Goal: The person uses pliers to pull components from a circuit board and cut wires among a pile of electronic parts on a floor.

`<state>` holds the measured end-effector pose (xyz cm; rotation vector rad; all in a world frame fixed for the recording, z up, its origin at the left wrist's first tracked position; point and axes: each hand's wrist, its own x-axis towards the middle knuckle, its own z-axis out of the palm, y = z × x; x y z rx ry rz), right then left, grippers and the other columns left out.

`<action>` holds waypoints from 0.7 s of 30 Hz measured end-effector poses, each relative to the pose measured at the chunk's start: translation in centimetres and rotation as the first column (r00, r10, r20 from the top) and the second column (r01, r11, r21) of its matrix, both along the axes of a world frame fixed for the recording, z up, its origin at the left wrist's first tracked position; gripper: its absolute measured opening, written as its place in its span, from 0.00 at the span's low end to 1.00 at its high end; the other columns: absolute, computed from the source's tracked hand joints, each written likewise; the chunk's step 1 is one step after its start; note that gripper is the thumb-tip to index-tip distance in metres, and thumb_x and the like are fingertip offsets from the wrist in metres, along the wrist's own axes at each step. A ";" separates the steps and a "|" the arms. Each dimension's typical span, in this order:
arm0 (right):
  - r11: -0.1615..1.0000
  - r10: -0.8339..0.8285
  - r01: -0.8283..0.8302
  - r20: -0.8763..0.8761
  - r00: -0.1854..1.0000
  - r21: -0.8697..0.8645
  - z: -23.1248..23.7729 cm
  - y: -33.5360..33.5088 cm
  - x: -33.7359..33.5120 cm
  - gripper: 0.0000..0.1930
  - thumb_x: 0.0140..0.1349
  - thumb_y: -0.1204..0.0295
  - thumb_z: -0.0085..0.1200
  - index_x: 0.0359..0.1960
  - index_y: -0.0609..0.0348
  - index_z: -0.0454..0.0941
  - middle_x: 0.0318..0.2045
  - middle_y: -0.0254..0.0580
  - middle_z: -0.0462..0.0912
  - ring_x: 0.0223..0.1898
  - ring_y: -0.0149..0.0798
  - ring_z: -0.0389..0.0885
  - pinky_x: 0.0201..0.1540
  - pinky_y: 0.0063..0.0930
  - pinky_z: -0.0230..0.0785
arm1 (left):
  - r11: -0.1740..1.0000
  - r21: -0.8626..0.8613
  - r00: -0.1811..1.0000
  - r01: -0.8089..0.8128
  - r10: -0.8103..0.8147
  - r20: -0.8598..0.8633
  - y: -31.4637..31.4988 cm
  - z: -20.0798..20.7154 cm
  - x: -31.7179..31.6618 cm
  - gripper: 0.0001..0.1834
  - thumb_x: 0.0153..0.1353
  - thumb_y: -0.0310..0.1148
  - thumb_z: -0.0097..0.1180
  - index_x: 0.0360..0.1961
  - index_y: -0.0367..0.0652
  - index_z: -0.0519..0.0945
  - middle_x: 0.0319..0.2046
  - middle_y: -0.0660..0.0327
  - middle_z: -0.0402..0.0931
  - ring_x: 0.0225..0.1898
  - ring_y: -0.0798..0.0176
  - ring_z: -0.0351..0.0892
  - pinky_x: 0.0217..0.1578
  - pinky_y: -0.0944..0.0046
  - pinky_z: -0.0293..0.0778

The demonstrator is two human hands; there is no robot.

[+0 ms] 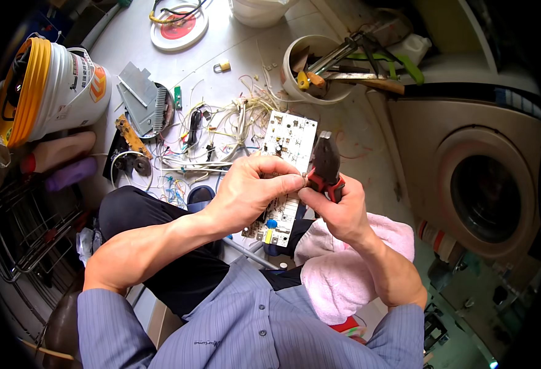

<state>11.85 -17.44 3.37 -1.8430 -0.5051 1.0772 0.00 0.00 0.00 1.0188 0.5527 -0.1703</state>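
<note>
A long pale circuit board (292,132) is held upright over my lap, with small components on its face and a blue part near its lower end. My left hand (246,187) grips the board from the left, thumb and forefinger closed near its right edge. My right hand (341,212) is wrapped around pliers (326,161) with red and black handles, their dark jaws pointing up and away beside the board. Both thumbs nearly meet at the board's edge; whatever small part lies between them is too hidden to make out.
Tangled wires (227,138) cover the floor beyond the board. A tool bucket (289,67) stands at the back right, and a front-loading washing machine (430,141) is on the right. White-and-yellow buckets (67,86) stand left. A pink towel (338,283) lies across my right leg.
</note>
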 end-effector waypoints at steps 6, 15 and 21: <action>0.994 -0.113 0.111 -0.235 0.965 -0.022 0.1 0.8 0.2 0.08 0.62 0.71 0.64 0.37 0.62 0.82 0.25 0.24 0.77 0.27 0.20 0.69 0.29 0.19 0.62 | 1.000 -0.011 1.000 -0.004 0.004 -0.013 0.3 0.2 0.0 0.11 0.62 0.31 0.66 0.40 0.33 0.86 0.34 0.63 0.84 0.35 0.73 0.79 0.39 0.70 0.76; 0.993 -0.068 0.057 -0.110 0.992 -0.101 -1.5 1.1 -0.6 0.06 0.61 0.72 0.61 0.35 0.62 0.81 0.22 0.22 0.74 0.25 0.19 0.67 0.26 0.20 0.60 | 0.934 0.356 0.999 -0.036 0.034 0.011 -1.0 -0.8 -0.8 0.11 0.61 0.29 0.67 0.43 0.35 0.87 0.32 0.64 0.83 0.35 0.75 0.78 0.38 0.72 0.74; 0.995 -0.035 0.028 -0.072 0.997 -0.091 -1.5 1.4 -1.1 0.07 0.60 0.73 0.61 0.37 0.63 0.81 0.21 0.24 0.73 0.25 0.20 0.67 0.27 0.22 0.61 | 0.910 0.415 1.000 -0.015 0.002 0.031 -0.4 -1.3 -0.8 0.11 0.60 0.29 0.66 0.43 0.36 0.88 0.27 0.68 0.80 0.30 0.77 0.72 0.34 0.72 0.69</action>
